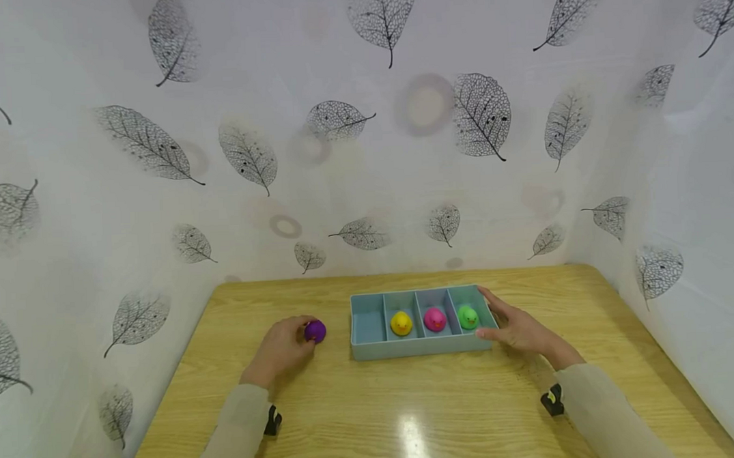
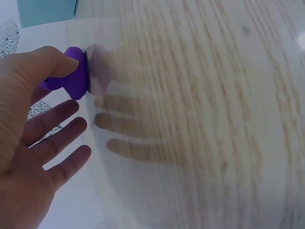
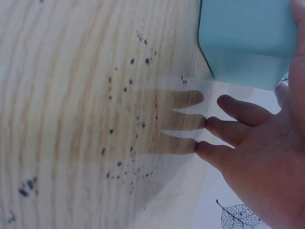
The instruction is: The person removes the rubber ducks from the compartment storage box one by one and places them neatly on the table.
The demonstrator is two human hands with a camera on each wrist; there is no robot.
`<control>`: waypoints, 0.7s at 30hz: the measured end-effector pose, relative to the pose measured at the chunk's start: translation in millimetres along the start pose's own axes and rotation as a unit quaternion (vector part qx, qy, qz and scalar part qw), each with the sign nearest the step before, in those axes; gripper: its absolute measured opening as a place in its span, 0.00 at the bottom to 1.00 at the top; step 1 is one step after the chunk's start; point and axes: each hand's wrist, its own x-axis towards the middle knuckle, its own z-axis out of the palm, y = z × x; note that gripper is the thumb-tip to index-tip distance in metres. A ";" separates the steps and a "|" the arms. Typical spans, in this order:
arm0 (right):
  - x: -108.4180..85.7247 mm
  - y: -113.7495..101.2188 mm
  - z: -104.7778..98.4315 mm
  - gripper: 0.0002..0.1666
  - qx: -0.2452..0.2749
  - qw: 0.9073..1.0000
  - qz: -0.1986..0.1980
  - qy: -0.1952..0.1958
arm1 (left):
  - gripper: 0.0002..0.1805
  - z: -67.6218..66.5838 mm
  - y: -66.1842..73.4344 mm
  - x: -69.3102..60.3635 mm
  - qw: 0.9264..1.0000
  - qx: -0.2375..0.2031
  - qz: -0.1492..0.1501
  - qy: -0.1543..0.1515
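Between thumb and forefinger, my left hand pinches a purple toy duck, left of a pale blue divided box. In the left wrist view the duck is down at the tabletop, and the other fingers are spread below it. A yellow duck, a pink duck and a green duck sit in the box's three right-hand compartments, one in each. My right hand holds the box's right end, thumb at the front corner and forefinger at the back corner.
The box stands on a wood-grain table towards its far edge. Behind and beside the table hangs a white curtain with a dark leaf print. Small dark specks mark the tabletop by my right hand.
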 end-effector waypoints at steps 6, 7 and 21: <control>-0.4 0.4 0.1 0.59 0.000 1.000 0.003 -0.002 | 0.26 -10.6 6.0 -1.4 0.999 -0.029 -0.009 -0.018; -0.2 0.7 0.4 0.59 0.000 1.000 0.004 -0.002 | 0.27 -12.9 7.8 -1.2 0.999 -0.032 -0.007 -0.019; 1.4 3.2 2.3 0.60 0.001 1.000 0.007 0.006 | 0.26 -17.9 47.8 14.5 0.988 -0.072 0.116 0.072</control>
